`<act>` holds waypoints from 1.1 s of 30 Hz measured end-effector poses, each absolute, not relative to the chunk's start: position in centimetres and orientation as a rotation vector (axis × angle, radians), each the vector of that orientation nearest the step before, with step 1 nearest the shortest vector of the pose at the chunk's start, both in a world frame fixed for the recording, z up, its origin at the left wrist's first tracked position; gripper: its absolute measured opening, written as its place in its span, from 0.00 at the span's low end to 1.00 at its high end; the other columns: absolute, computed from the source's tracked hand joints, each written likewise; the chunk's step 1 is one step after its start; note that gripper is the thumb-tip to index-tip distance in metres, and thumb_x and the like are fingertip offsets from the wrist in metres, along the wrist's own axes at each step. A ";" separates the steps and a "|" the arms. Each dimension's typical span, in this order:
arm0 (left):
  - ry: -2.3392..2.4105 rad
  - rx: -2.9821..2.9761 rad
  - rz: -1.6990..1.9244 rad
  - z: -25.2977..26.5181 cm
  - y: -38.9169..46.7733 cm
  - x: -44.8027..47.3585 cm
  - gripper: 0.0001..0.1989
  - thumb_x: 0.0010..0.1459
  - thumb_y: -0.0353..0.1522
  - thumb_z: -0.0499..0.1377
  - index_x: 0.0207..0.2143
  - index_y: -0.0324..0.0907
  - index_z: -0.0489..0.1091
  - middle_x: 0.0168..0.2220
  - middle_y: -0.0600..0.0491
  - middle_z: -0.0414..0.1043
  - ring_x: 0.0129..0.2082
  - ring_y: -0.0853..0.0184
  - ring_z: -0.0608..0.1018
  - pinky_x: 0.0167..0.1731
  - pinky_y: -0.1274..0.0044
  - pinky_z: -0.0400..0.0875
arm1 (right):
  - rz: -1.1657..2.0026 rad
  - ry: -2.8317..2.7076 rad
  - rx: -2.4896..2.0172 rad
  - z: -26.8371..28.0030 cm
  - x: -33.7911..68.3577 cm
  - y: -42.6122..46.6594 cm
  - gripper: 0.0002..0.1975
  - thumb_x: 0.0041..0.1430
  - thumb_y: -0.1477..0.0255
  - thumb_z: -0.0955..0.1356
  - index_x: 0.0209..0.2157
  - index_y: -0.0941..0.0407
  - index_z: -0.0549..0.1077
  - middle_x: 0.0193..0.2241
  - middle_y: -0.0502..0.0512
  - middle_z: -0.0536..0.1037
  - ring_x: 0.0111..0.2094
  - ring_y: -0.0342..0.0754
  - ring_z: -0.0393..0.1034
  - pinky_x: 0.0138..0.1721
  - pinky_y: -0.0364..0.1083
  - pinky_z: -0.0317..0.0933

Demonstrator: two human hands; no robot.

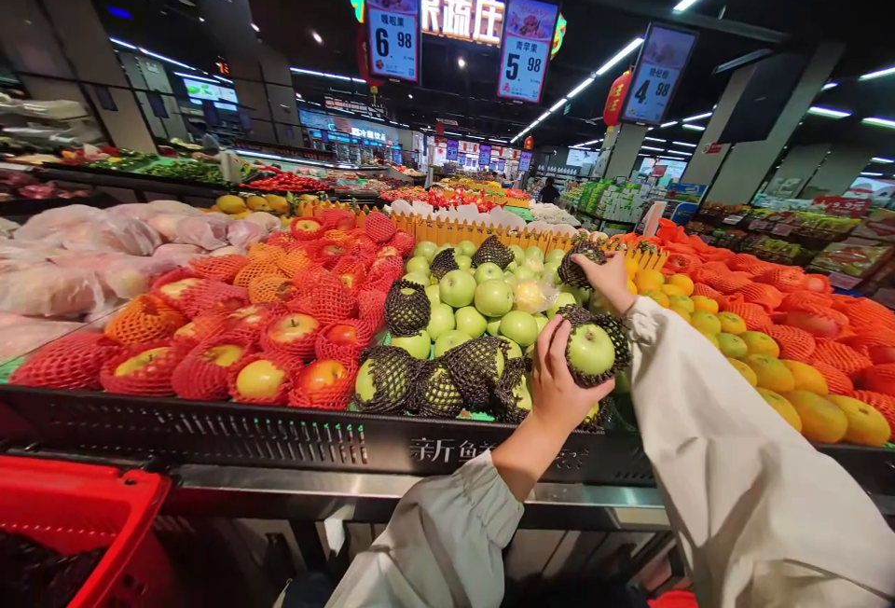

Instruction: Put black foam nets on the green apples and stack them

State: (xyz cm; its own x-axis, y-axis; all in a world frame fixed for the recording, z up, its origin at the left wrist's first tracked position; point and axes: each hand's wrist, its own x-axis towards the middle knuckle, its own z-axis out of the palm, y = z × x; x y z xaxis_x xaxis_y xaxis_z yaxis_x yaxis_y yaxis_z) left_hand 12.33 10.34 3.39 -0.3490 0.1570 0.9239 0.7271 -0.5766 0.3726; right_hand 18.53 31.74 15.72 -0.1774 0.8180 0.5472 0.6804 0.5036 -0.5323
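Observation:
My left hand (568, 367) is closed around a green apple (591, 349) in a black foam net, held above the front edge of the display. Farther back, my right hand (607, 278) grips another black-netted apple (582, 263) at the right side of the pile; the net hides most of that fruit. Around both hands lie loose green apples (493, 297), with more in black nets (447, 375) along the front. A clear bag with something yellow (532, 295) rests among them.
Red apples in pink nets (294, 333) fill the left of the black display tray (280, 431). Yellow-orange fruit (776, 373) and orange-netted fruit (825, 310) lie to the right. A red basket (76, 505) stands at lower left. Price signs (528, 48) hang overhead.

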 end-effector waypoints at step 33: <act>-1.163 -1.413 -1.964 3.4 10.7 12.1 0.46 0.53 0.41 0.70 0.67 0.39 0.51 0.60 0.35 0.65 0.63 0.52 0.71 0.63 0.61 0.70 | 0.289 -2.099 -1.450 10.1 32.2 18.8 0.34 0.44 0.53 0.73 0.50 0.57 0.67 0.43 0.64 0.78 0.43 0.62 0.74 0.46 0.57 0.68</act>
